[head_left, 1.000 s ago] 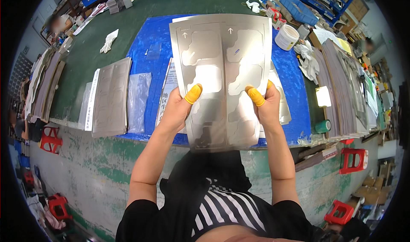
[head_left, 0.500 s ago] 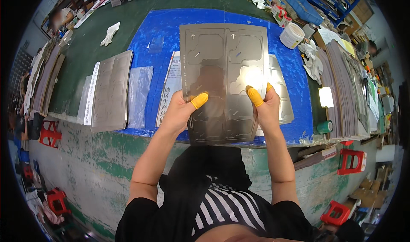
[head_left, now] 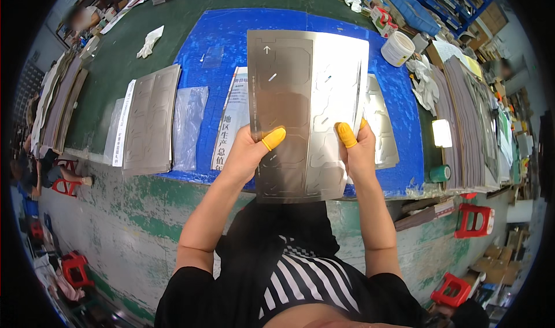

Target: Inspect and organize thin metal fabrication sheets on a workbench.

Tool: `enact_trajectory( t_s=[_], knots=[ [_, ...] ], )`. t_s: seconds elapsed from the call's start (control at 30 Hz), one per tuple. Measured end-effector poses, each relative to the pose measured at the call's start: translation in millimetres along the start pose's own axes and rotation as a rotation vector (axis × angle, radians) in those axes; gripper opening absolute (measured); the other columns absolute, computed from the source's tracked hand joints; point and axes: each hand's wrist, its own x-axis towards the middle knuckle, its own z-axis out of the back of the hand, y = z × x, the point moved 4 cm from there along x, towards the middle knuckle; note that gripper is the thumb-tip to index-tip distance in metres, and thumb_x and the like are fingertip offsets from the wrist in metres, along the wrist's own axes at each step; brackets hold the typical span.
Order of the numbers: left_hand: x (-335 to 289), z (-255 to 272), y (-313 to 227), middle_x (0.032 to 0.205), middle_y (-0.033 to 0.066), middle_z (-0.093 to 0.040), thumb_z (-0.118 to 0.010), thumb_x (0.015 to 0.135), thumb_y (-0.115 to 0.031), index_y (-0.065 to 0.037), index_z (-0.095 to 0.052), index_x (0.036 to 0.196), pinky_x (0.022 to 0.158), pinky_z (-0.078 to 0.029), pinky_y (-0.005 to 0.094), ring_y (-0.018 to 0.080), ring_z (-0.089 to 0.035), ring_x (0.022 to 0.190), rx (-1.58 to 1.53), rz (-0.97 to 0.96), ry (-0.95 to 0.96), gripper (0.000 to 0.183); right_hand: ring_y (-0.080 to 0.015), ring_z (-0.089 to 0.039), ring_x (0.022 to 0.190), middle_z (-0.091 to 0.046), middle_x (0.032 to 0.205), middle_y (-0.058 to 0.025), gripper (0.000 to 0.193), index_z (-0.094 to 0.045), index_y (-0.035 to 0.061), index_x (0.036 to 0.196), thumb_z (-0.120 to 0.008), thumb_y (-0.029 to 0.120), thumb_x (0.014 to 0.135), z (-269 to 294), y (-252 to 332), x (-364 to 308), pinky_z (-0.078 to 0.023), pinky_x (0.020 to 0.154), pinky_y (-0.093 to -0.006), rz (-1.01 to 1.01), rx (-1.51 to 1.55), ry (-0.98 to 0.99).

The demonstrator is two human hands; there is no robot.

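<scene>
Between my two hands, above the table's near edge, is a thin shiny metal sheet (head_left: pixel 283 105) with etched panel outlines, small slots and a white arrow. My left hand (head_left: pixel 250 152) grips its left edge, with a yellow finger cot on the thumb. On the opposite edge my right hand (head_left: pixel 359 148) is closed, with yellow cots on the thumb and a finger. Bright glare covers the sheet's right half. Beneath it lie a printed newspaper (head_left: pixel 230 120) and, to the right, another metal sheet (head_left: pixel 381 122), both partly hidden.
A stack of metal sheets (head_left: pixel 151 120) and a clear plastic sleeve (head_left: pixel 189 125) lie left on the blue table cover (head_left: pixel 202 39). To the right stand a white tub (head_left: pixel 398 48), a green tape roll (head_left: pixel 439 173) and stacked boards (head_left: pixel 462 125). Red stools (head_left: pixel 474 220) stand on the floor.
The metal sheet has tilted and shifted slightly right, so glare now spreads across its right half. Both hands keep their hold. At far left, a seated person's leg has come into view.
</scene>
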Motion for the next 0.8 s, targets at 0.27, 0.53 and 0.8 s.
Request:
enact_trajectory(
  t_s=[0.27, 0.53, 0.8],
  knots=[
    [0.0, -21.2, 31.8, 0.087, -0.0038, -0.059, -0.065, 0.079, -0.027, -0.005, -0.058, 0.098, 0.063, -0.041, 0.0188, 0.0054, -0.052, 0.073, -0.314, 0.163, 0.006, 0.03, -0.0074, -0.051, 0.085, -0.057, 0.095, -0.0002, 0.031, -0.051, 0.0028, 0.106, -0.053, 0.027, 0.087, -18.3, -34.2, -4.7, -0.043, 0.074, -0.0215, -0.056, 0.15, 0.12],
    [-1.5, -9.5, 30.2, 0.077, -0.0045, -0.056, -0.065, 0.079, -0.026, -0.004, -0.057, 0.1, 0.053, -0.039, 0.0191, 0.004, -0.048, 0.063, -0.178, 0.179, -0.034, 0.031, -0.005, -0.05, 0.079, -0.056, 0.092, 0.0008, 0.019, -0.053, 0.0042, 0.102, -0.053, 0.017, 0.088, 4.2, -31.5, -5.4, -0.04, 0.07, -0.0157, -0.048, 0.182, 0.072],
    [3.9, 4.4, 12.3, 0.074, -0.0014, -0.057, -0.062, 0.081, -0.023, 0.001, -0.059, 0.097, 0.054, -0.04, 0.0223, 0.0042, -0.049, 0.065, 0.225, 0.034, -0.102, 0.029, -0.0056, -0.049, 0.069, -0.056, 0.082, 0.0008, 0.023, -0.051, 0.0031, 0.104, -0.051, 0.02, 0.089, 4.8, -18.2, -2.8, -0.043, 0.063, -0.0201, 0.086, -0.12, 0.028]
  ],
)
